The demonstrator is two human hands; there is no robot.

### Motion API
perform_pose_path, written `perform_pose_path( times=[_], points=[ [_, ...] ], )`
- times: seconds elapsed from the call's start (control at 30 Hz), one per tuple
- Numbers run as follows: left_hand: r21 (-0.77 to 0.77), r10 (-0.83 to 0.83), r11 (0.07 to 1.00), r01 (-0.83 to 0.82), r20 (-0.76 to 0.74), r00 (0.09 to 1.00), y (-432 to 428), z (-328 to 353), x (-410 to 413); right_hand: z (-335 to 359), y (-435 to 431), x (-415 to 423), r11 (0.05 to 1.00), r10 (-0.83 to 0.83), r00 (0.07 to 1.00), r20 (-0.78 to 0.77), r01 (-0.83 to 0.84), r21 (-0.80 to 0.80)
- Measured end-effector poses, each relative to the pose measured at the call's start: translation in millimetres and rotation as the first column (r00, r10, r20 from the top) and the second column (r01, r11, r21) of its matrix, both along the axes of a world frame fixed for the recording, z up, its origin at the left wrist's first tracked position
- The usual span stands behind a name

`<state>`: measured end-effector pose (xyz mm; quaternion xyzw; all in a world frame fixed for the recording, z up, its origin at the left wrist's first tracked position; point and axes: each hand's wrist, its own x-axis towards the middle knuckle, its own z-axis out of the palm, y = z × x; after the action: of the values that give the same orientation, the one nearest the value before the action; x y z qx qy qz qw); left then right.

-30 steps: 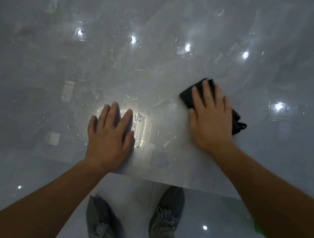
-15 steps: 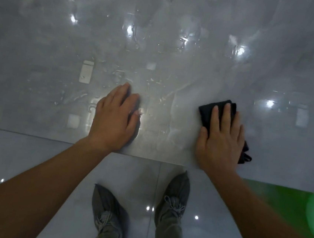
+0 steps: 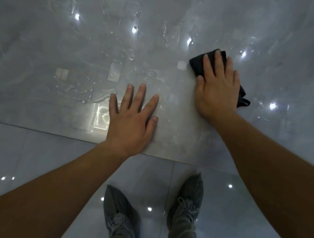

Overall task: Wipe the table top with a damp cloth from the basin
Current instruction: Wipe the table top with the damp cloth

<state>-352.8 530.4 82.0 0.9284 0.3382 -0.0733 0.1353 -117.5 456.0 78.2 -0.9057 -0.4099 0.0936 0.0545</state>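
Right hand (image 3: 218,90) (mine) lay flat with fingers straight, pressing the cloth (image 3: 197,65) onto the table (image 3: 41,68); it gripped nothing and only bore down. Left hand (image 3: 132,120) rested palm-down and spread near the table's front edge, holding nothing.

Progress, as I judged it: wiping was under way. Streaks and beads of water (image 3: 153,75) lay across the middle and far part of the top, left of the cloth, which suggested a damp pass there. The patch between my hands looked duller. How much of the top remained I could not tell — its ends lay out of view, as did the basin.

Cloth: dark and folded, under my right palm and fingers — one corner showed past the thumb side, a tail past the little-finger side.
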Motion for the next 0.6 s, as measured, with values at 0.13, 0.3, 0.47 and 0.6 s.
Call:
perform_pose_path(
  times=[0.13,0.3,0.47,0.6],
  points=[
    [-0.023,0.031,0.999,-0.031,0.021,0.999,1,3,-2,4,-39,-55,0.976,0.218,0.976,0.028,-0.217,-0.027],
    [-0.043,0.06,0.997,-0.058,0.045,0.997,4,10,-1,7,-73,-91,0.875,0.481,0.877,-0.007,-0.48,-0.063],
    [-0.062,0.003,0.998,-0.001,0.029,1.0,12,15,-3,1,21,-29,0.973,0.228,0.973,0.02,-0.228,-0.019],
    [-0.097,0.003,0.995,0.004,0.07,0.998,20,23,-5,-2,35,-45,0.984,0.176,0.984,0.004,-0.176,-0.006]
  ],
)
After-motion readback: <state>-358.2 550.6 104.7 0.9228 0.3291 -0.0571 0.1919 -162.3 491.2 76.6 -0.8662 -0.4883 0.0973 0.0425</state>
